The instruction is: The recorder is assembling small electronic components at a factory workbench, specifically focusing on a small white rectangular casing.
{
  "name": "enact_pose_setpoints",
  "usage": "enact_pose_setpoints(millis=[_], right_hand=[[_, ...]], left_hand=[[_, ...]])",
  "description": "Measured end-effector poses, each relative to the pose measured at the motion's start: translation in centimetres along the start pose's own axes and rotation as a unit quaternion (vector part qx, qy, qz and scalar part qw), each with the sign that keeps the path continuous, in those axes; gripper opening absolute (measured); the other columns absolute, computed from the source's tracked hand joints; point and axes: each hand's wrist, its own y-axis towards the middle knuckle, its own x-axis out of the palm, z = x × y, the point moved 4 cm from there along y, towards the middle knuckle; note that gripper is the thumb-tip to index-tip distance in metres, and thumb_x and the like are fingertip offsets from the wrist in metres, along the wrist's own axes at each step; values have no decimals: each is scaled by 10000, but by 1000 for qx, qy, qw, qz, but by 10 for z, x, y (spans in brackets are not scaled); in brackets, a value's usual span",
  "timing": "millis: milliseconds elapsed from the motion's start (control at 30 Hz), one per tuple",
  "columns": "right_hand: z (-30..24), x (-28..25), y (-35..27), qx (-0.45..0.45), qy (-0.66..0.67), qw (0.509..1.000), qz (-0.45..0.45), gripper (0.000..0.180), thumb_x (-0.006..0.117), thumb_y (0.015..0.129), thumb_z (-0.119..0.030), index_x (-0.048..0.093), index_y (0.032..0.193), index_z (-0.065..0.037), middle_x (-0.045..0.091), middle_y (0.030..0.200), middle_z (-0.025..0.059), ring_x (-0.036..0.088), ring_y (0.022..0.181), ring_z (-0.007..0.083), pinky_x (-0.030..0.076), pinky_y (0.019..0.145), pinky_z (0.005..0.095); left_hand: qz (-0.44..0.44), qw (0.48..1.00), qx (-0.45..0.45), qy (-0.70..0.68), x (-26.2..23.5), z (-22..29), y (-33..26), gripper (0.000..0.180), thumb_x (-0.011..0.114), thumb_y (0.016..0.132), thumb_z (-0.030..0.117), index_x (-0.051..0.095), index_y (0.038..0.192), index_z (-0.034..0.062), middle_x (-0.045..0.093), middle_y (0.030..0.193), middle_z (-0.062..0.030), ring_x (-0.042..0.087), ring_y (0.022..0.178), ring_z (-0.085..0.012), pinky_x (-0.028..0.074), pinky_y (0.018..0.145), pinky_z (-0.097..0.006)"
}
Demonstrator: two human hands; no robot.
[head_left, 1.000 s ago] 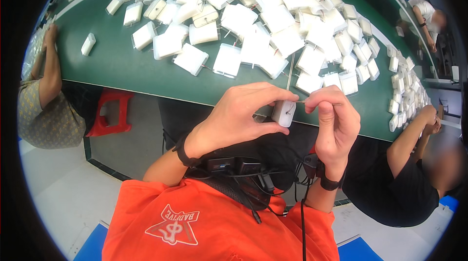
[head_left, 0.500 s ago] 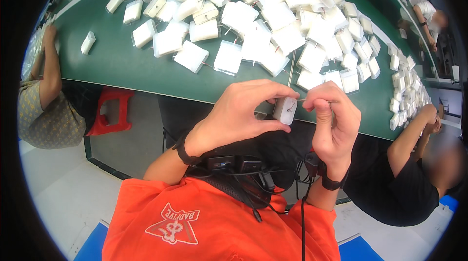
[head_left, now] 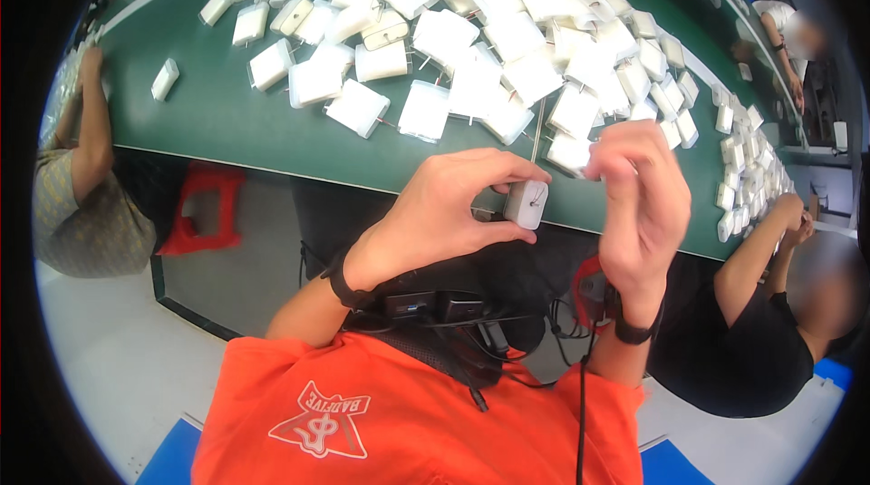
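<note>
My left hand point(head_left: 435, 199) grips a small white box-shaped block point(head_left: 526, 206) between thumb and fingers, just off the table's near edge. The block's end face is turned toward me, with a short dark wire bent at its middle. To the right, my right hand point(head_left: 642, 199) is raised apart from the block, its thumb and fingers curled together in a pinch. Whatever lies between those fingertips is hidden and slightly blurred. Just beyond them rests another white block point(head_left: 569, 154) on the green table point(head_left: 299, 145).
Many similar white blocks point(head_left: 476, 77) with short wires lie heaped across the table, and one block point(head_left: 165, 80) lies alone at left. More blocks point(head_left: 748, 168) are piled at right by a person in black point(head_left: 739, 340). A red stool point(head_left: 204, 231) stands below the table's left side.
My right hand has moved away from the block, rightward and up, its fingers parting from the wire end. My left hand keeps its hold on the block, nearly still.
</note>
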Motion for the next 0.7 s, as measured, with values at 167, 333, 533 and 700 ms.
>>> enact_pose_setpoints(millis=[167, 333, 533, 700], right_hand=[[16, -2, -36, 76, 143, 987, -7, 57, 683, 988, 41, 677, 1024, -3, 655, 907, 108, 593, 781, 209, 502, 682, 318], [7, 13, -30, 104, 30, 991, -80, 186, 820, 865, 33, 722, 1010, -30, 655, 850, 64, 567, 742, 191, 472, 635, 310], [15, 17, -22, 138, 6, 987, -86, 118, 823, 886, 3, 744, 961, -41, 684, 834, 41, 518, 672, 147, 415, 615, 298], [32, 19, -24, 181, 34, 977, -112, 81, 783, 953, -29, 727, 1009, -12, 663, 814, -2, 468, 672, 84, 381, 616, 272]], left_hand=[[-6, 1000, -4, 11, 1, 3, 2, 527, 969, 777, 92, 777, 1266, 56, 787, 1131, -88, 786, 1000, -220, 649, 907, -340], [2, 1000, -6, 5, 1, 0, 1, 530, 977, 769, 105, 773, 1254, 47, 784, 1121, -85, 786, 999, -222, 644, 899, -332], [3, 1000, 18, 9, 2, -2, -1, 583, 995, 761, 131, 732, 1269, 17, 784, 1119, -97, 793, 1048, -245, 636, 899, -344], [35, 999, -1, -3, 2, 0, -3, 641, 970, 771, 142, 661, 1331, 94, 786, 1204, -93, 775, 1099, -328, 603, 865, -392]])
